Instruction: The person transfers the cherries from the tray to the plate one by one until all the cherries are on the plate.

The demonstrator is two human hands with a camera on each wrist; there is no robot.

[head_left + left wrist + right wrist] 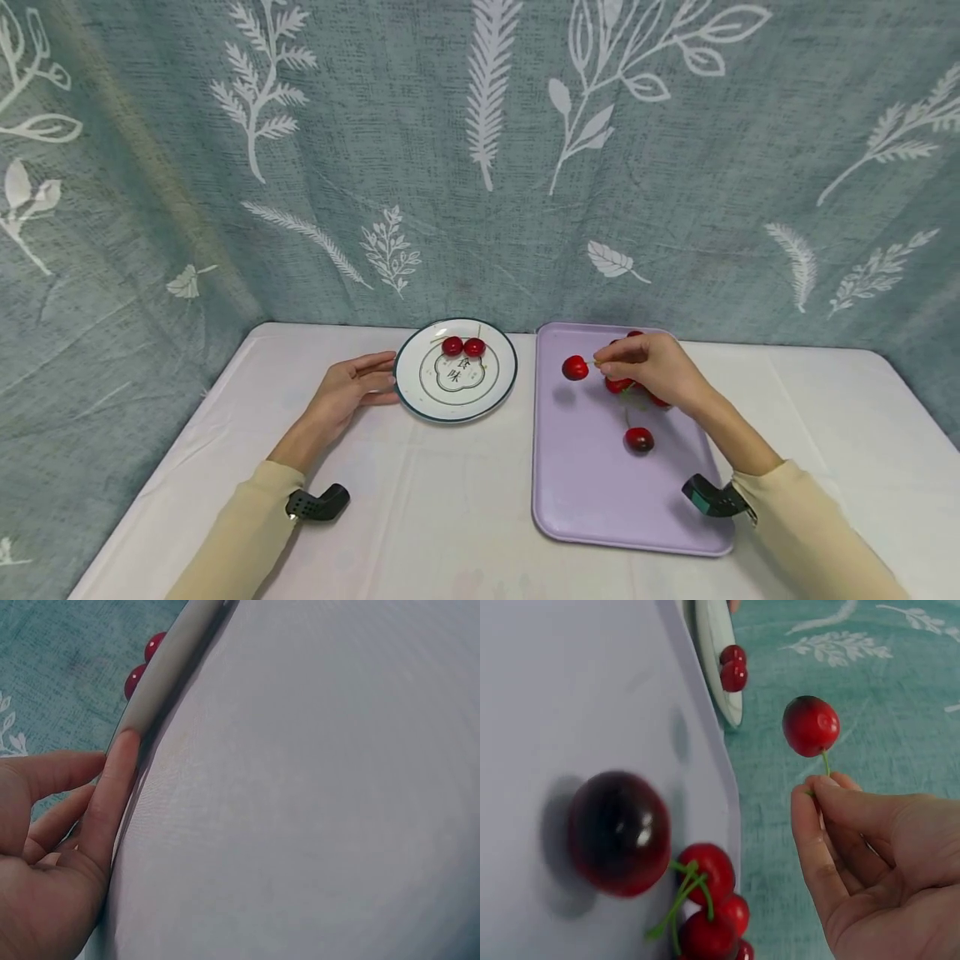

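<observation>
My right hand [651,367] pinches the green stem of a red cherry [811,726] between thumb and fingertips, holding it over the purple tray [600,500]. In the head view that cherry hangs near the tray's far left part. Several more cherries [707,934] lie on the tray, partly hidden beneath the hand, and a darker cherry [639,440] lies closer to me. At the left, the fingertips of my left hand [347,393] touch the rim of a white plate [457,410] with a dark blue edge. Two cherries [463,347] sit on the plate's far half.
A white cloth covers the table [420,517]. Behind it and at the sides hangs a teal curtain [435,150] with white leaf prints. The plate stands left of the tray, close to the table's far edge. Each wrist wears a black strapped device [321,503].
</observation>
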